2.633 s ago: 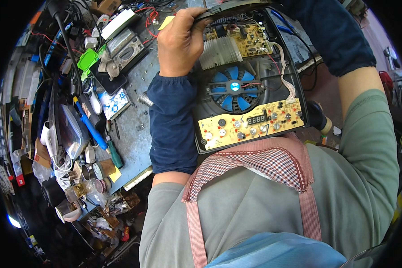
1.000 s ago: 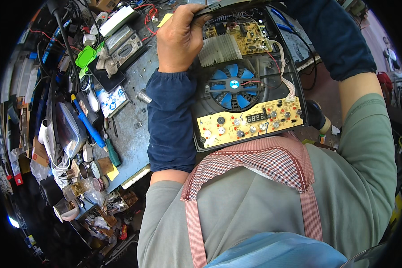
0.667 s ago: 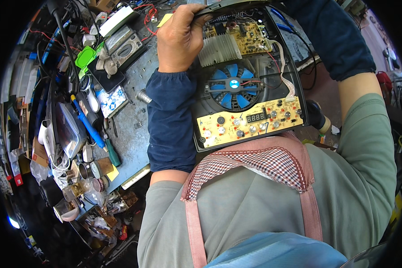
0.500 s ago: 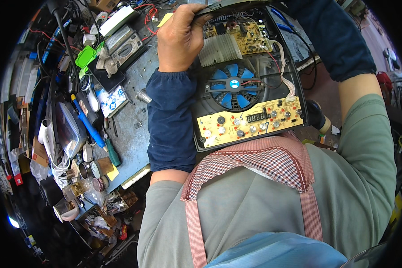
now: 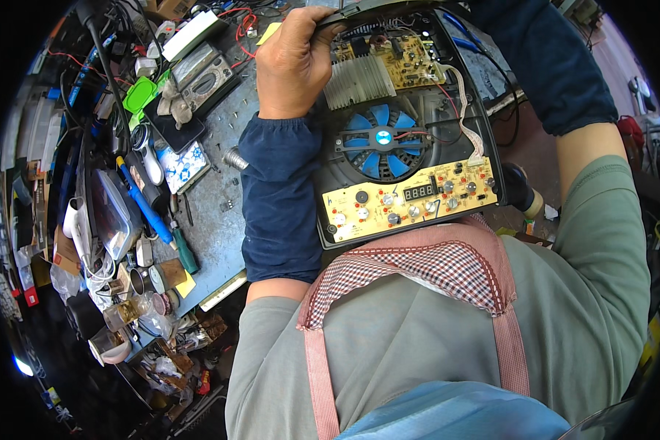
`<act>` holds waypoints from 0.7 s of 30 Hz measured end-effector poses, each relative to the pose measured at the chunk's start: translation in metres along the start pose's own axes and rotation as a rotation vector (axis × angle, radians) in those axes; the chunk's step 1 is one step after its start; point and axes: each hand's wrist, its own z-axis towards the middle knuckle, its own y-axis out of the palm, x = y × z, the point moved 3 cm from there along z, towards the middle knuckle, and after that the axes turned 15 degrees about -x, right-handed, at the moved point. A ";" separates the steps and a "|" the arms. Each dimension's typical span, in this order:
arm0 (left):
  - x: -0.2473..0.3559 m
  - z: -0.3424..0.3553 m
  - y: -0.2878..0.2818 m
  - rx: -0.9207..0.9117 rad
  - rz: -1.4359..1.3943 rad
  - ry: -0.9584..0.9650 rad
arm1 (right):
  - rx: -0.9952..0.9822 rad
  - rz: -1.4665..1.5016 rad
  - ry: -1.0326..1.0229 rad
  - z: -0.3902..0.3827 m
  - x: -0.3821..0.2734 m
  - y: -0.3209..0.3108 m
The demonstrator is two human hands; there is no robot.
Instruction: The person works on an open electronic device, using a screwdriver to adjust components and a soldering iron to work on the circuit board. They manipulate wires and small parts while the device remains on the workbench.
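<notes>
Opened induction cooker point(image 5: 403, 139), blue fan point(image 5: 380, 139) and yellow control board point(image 5: 409, 205) exposed, rests against the apron above the cluttered desk point(image 5: 220, 183); left hand point(image 5: 295, 62) grips its top rim, right hand hidden; steady support seems wise.

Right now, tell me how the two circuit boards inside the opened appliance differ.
The front circuit board is a long pale-yellow strip carrying a digit display and round buttons. The rear circuit board is squarer and darker yellow, beside a finned metal heatsink. Both sit in the black housing held by the left hand.
</notes>
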 end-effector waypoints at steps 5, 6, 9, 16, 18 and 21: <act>0.000 0.001 0.001 -0.004 0.021 0.024 | 0.005 0.011 -0.009 0.005 0.015 -0.003; 0.000 0.001 0.000 0.000 0.028 0.025 | 0.003 0.022 -0.006 0.004 0.014 -0.002; 0.000 0.000 0.000 0.007 0.037 0.027 | -0.017 0.013 0.127 -0.006 0.008 -0.004; 0.001 0.001 0.000 -0.004 0.022 0.037 | 0.034 0.059 0.077 -0.001 0.024 -0.007; 0.000 0.001 0.000 -0.011 0.021 0.035 | 0.014 0.096 0.089 -0.003 0.024 -0.007; 0.000 0.000 0.000 -0.013 0.018 0.024 | 0.050 0.072 0.109 -0.005 0.021 -0.008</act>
